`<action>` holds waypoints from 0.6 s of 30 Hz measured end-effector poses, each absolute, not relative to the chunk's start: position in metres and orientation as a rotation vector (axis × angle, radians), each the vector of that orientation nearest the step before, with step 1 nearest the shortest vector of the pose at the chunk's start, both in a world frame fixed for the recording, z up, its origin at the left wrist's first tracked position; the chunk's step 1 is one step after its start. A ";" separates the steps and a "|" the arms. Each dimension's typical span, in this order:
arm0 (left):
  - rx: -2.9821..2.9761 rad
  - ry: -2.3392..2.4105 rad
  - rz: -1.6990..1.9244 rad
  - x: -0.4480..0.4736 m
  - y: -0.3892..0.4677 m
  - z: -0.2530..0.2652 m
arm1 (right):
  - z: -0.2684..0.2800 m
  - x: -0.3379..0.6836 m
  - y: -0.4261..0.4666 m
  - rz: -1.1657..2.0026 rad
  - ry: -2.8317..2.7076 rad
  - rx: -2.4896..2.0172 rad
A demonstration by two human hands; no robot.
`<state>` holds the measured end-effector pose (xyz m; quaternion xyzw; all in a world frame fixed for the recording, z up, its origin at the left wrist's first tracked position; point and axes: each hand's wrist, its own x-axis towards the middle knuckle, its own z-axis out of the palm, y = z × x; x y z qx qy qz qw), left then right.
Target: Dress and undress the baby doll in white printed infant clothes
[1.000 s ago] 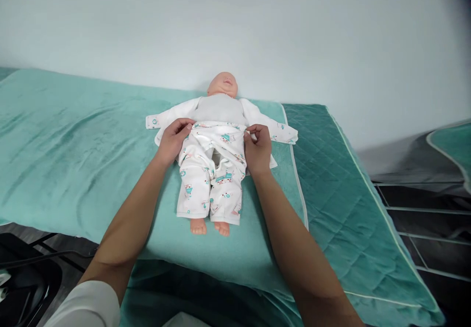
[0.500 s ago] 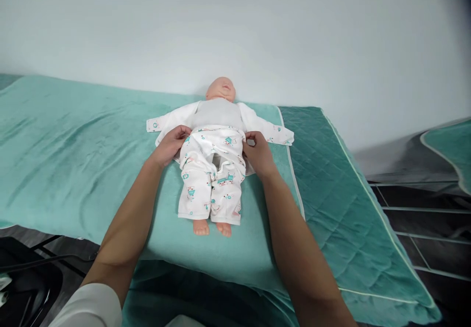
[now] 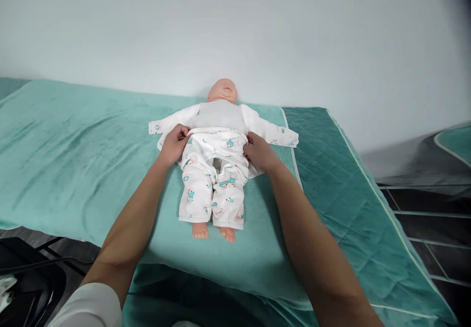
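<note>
A baby doll [image 3: 222, 91] lies on its back, head toward the wall and feet toward me. White printed baby pants [image 3: 228, 179] cover its legs, with the waistband up at the belly and a gap at the crotch. The doll also has a white long-sleeved top [image 3: 274, 131] with its arms spread; the front lies apart over a pale grey torso. My left hand [image 3: 175, 143] pinches the pants at the waist on the left side. At the right side of the waist, my right hand [image 3: 259, 151] grips the pants with bent fingers.
A light green plush blanket [image 3: 91, 165] lies under the doll. On the right is a darker quilted cover [image 3: 342, 194]. A white wall [image 3: 235, 27] stands behind. Metal bars [image 3: 434, 214] show at the right, and a black chair-like object [image 3: 33, 278] at lower left.
Both hands stay at the pants' waist, the right fingers now closer in against the fabric. The view has shifted slightly, and the doll's feet appear a little moved.
</note>
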<state>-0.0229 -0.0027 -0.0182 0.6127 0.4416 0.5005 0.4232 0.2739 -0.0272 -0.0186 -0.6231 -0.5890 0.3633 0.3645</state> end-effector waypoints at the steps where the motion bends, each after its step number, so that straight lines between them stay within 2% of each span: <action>1: 1.548 1.148 1.306 -0.021 -0.001 -0.020 | -0.018 0.273 -0.028 0.917 -1.531 -1.598; 5: 1.556 1.287 1.433 -0.012 0.004 -0.021 | -0.019 0.265 -0.031 0.765 -1.513 -1.584; 10: 1.428 1.317 1.217 -0.010 0.004 -0.017 | -0.023 0.257 -0.036 0.641 -1.406 -1.658; 18: 1.151 1.065 0.902 -0.005 -0.001 -0.002 | -0.031 0.261 -0.028 0.912 -1.352 -1.508</action>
